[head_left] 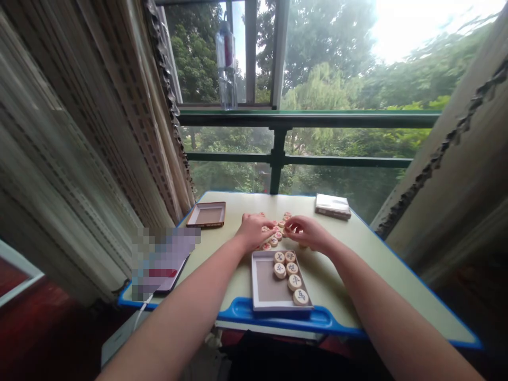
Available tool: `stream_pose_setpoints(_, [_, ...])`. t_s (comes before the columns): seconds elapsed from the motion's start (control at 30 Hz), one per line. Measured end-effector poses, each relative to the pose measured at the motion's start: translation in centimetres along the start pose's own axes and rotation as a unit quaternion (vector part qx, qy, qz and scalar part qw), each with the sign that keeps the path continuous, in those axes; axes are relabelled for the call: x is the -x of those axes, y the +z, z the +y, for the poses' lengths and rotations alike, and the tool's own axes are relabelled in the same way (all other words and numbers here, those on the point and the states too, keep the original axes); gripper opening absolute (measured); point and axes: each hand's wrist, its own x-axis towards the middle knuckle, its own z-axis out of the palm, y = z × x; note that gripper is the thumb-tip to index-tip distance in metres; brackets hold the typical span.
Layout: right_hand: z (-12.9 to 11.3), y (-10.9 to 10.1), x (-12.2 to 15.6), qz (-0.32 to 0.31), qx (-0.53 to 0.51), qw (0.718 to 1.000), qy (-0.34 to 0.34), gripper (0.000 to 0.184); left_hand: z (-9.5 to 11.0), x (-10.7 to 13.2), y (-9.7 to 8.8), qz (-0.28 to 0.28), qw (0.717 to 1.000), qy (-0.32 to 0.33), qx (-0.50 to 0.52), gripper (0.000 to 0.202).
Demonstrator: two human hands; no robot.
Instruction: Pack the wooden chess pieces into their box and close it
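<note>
A loose heap of round wooden chess pieces (278, 233) lies in the middle of a pale table (357, 264). My left hand (254, 231) rests over the heap's left side, fingers curled down onto pieces. My right hand (305, 230) sits on the right side, thumb and fingers pinched around a piece. In front of the hands lies a shallow grey box tray (264, 286) holding several pieces (291, 275) in a row along its right side.
A brown box lid (207, 215) lies at the back left, a folded board or box (333, 205) at the back right. A phone (169, 275) with a cable sits at the left edge. Curtains (99, 132) and a window railing (309, 119) stand behind the blue-rimmed table.
</note>
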Motion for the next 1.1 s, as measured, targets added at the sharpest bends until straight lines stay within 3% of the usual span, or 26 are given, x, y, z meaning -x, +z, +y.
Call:
stream_pose_setpoints(0.2, [0.0,-0.8,0.3,-0.045,0.121,0.992,0.007,0.01,0.3,0.3,0.1,-0.039,0.999,0.026,-0.024,0.024])
stream_pose_setpoints(0.4, [0.2,-0.8,0.3,-0.052,0.147,0.988,0.009,0.017,-0.8,-0.1,-0.4,-0.008,1.0,-0.018,-0.024,0.03])
stream_pose_setpoints(0.53, [-0.4,0.2,0.1,-0.019,0.122,0.989,-0.087,0.02,-1.4,-0.2,-0.6,-0.04,0.996,-0.028,-0.072,0.03])
stream_pose_setpoints(0.67, [-0.3,1.5,-0.4,-0.032,0.115,0.981,-0.151,0.017,-1.0,0.1,-0.8,-0.072,0.994,-0.012,-0.081,0.025])
stream_pose_setpoints(0.8, [0.2,2.0,-0.7,-0.034,0.116,0.983,-0.136,0.014,-0.6,0.3,-0.9,-0.07,0.994,-0.015,-0.087,0.021])
stream_pose_setpoints(0.9, [0.0,1.9,-0.6,-0.029,0.115,0.987,-0.113,0.023,-0.8,0.2,-0.8,-0.063,0.994,-0.016,-0.083,0.02])
stream_pose_setpoints(1.1, [-0.9,1.6,-0.3,-0.032,0.1,0.99,-0.096,0.022,-0.9,0.1,-0.8,-0.008,0.999,-0.043,0.018,0.026])
